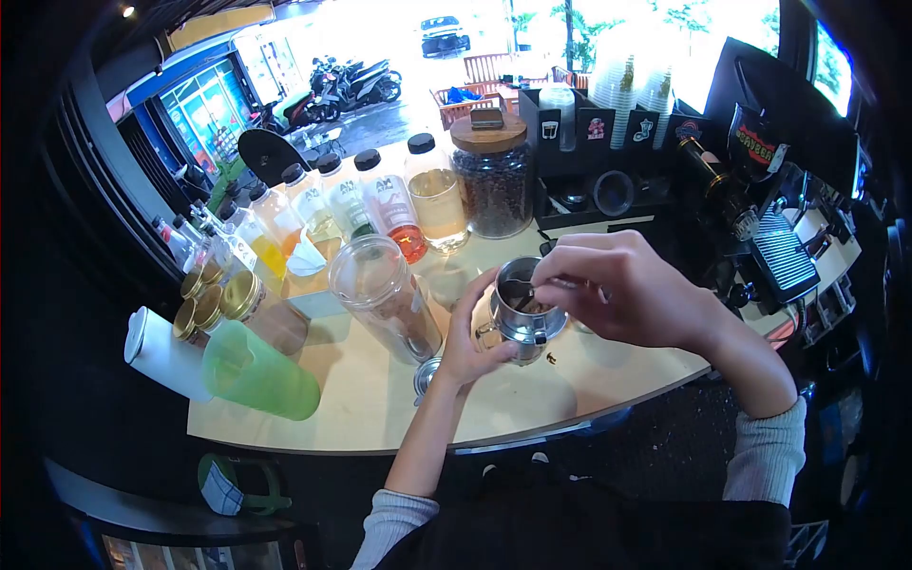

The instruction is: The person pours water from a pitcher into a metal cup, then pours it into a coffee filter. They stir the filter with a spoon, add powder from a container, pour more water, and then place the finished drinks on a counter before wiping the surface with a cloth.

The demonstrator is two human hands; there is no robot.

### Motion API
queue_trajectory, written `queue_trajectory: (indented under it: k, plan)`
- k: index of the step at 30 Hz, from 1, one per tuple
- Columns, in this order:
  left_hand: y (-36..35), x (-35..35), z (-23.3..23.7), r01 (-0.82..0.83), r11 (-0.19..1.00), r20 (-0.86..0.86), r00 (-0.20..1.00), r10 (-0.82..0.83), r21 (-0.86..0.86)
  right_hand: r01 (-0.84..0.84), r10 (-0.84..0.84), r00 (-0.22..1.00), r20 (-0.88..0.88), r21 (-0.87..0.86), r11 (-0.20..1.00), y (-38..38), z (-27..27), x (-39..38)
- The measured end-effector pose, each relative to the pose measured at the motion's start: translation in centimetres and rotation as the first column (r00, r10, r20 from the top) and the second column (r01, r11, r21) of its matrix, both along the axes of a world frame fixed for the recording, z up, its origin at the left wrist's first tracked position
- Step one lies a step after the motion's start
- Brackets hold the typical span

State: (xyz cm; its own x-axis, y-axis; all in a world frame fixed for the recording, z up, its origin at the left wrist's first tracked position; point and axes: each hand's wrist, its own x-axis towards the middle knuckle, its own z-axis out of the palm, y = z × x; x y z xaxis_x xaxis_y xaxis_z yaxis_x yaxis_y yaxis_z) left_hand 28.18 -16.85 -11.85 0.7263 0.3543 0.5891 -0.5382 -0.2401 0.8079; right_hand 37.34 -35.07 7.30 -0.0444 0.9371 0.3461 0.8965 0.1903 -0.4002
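My left hand is wrapped around the near-left side of a metal coffee drip filter, which sits upright over a glass cup with a handle. Above its mouth, my right hand pinches a thin metal spoon that reaches down inside. Brown matter shows within the filter, partly hidden by my fingers. Just left of my left hand stands a tall clear jar with brown powder in it. A small round metal lid lies by my left wrist. Dark crumbs lie beside the cup.
Several syrup bottles line the back left, with a wooden-lidded jar of coffee beans beside them. A green pitcher and gold-lidded jars stand at the left. A black cup rack and a coffee machine occupy the right.
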Motion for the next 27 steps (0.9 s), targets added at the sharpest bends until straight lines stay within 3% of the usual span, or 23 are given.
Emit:
queue_trajectory:
  k: [2,3,5,8,11,17,23,27]
  plan:
    - [0.6,-0.1,0.9,-0.005,1.0,0.016,1.0,0.005,0.023,-0.012,-0.029,0.989,0.148,0.274,0.962,0.2,-1.4,0.4]
    - [0.6,-0.1,1.4,-0.007,1.0,0.02,1.0,0.006,0.023,-0.015,-0.028,0.988,0.152,0.274,0.962,-0.3,-1.5,0.3]
    - [0.1,-0.3,2.5,-0.068,0.983,-0.105,0.991,0.086,0.17,0.109,-0.181,0.943,0.278,0.254,0.961,-1.5,-1.3,-0.5]
    - [-0.7,-0.3,3.9,-0.109,0.957,-0.206,0.964,0.168,0.27,0.054,-0.154,0.936,0.316,0.303,0.951,-1.8,-3.2,-0.4]
    - [-1.9,0.0,5.5,-0.143,0.963,-0.261,0.944,0.203,0.23,-0.01,-0.092,0.943,0.319,0.303,0.953,-2.2,-5.5,-0.5]
    - [-1.9,0.3,5.6,-0.149,0.948,-0.199,0.957,0.21,0.283,-0.006,-0.156,0.921,0.358,0.414,0.91,-3.4,-6.2,-0.3]
    - [-1.3,0.5,5.9,-0.125,0.954,-0.143,0.975,0.168,0.271,-0.119,-0.067,0.923,0.378,0.447,0.886,-3.8,-7.0,-1.1]
    - [-0.9,0.3,6.3,-0.09,0.955,-0.167,0.976,0.141,0.282,-0.087,-0.159,0.885,0.437,0.492,0.866,-4.4,-6.6,0.1]
